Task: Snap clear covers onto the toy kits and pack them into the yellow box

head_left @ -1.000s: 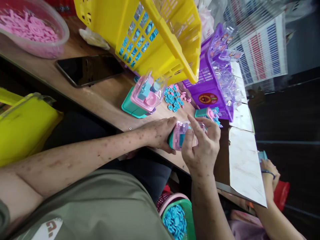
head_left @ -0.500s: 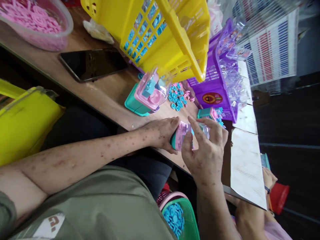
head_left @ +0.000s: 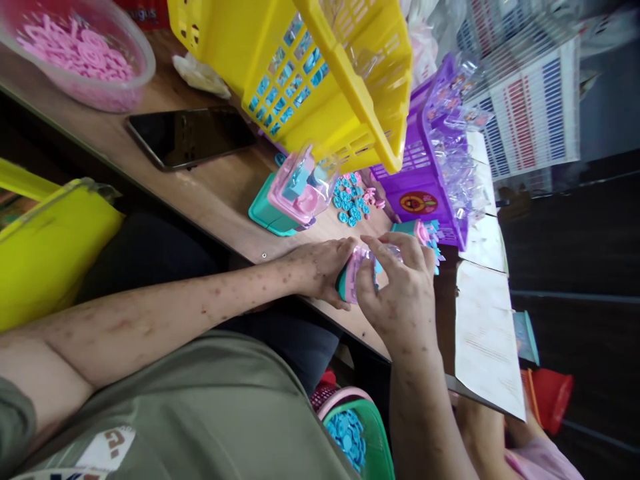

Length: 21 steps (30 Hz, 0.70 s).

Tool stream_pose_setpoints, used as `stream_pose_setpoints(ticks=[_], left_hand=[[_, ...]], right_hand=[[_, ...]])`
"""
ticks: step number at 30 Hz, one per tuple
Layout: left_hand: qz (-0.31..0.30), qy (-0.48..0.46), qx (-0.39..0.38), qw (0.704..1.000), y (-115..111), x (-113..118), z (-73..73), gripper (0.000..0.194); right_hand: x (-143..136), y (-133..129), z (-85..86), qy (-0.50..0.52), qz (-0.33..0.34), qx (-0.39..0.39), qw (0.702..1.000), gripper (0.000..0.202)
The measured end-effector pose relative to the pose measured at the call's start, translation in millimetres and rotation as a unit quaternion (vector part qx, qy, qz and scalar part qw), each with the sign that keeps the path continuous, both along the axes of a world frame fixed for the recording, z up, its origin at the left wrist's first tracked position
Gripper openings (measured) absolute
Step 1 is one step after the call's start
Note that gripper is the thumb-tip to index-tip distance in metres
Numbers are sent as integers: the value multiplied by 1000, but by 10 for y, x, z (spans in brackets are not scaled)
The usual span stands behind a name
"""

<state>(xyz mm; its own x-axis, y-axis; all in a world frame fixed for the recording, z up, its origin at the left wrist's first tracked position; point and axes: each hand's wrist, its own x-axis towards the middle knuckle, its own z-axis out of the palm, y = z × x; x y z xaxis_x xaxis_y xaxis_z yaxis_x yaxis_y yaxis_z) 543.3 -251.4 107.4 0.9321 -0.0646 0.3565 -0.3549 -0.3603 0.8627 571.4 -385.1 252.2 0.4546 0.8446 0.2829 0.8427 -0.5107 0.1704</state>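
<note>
My left hand (head_left: 327, 270) is wrapped round the teal base of a small pink-and-teal toy box (head_left: 351, 275) near the table's front edge. Bent over the box's clear lid, my right hand (head_left: 400, 287) has its thumb and fingers on either side of it and partly hides it. A second toy box (head_left: 290, 200) with a clear dome stands beyond my left hand. Small blue and pink pieces (head_left: 353, 200) lie loose behind the hands. Another teal toy piece (head_left: 415, 230) rests against the purple basket.
A yellow basket (head_left: 320, 87), a purple basket (head_left: 425, 180), a black phone (head_left: 193, 137) and a bowl of pink pieces (head_left: 95, 80) stand on the table. Below its edge is a green tub (head_left: 377, 427). White sheets (head_left: 487, 333) lie at right, near another person's arm (head_left: 480, 427).
My right hand has moved slightly left and its fingers have drawn in closer over the lid. The view has shifted a little. The other person's hand at right has moved out of sight.
</note>
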Motion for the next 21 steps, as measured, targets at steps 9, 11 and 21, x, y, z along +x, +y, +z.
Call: stream_pose_setpoints(ticks=[9,11,21], left_hand=[[7,18,8,1000,62,-59,88,104],[30,-18,37,999,54,-26,37,109],[104,-194,127,967,366,-676,337,94]], right_hand=[[114,-308,-277,176,-78,195,962,41],[160,-394,-323,265,-91,226,933,46],[133,-568,-458,559,-245,370,700,90]])
